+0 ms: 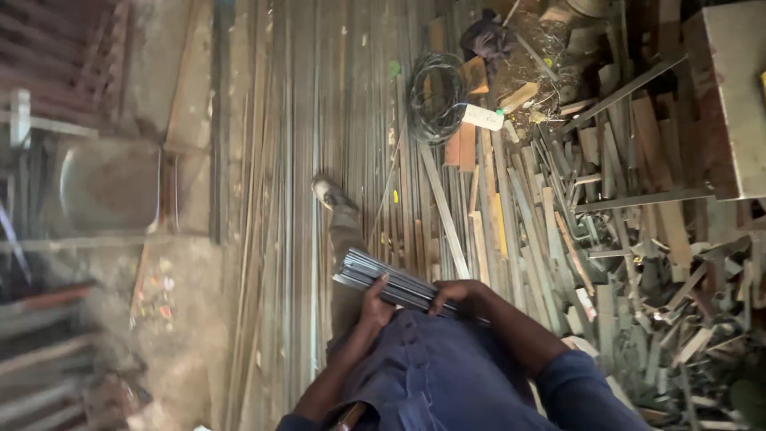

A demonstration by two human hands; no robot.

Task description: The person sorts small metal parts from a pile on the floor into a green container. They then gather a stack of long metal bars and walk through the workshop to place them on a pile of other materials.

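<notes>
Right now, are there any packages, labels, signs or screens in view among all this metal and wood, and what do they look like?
No signs or screens show.
Pale cylinder: lies on the floor beside the wire coil, cream-white with a small green end; possibly a container or wrapped roll, too blurred to tell.
Small coloured scraps: on the floor at lower left, reddish and pale bits, perhaps wrappers; too blurred to tell.
</notes>
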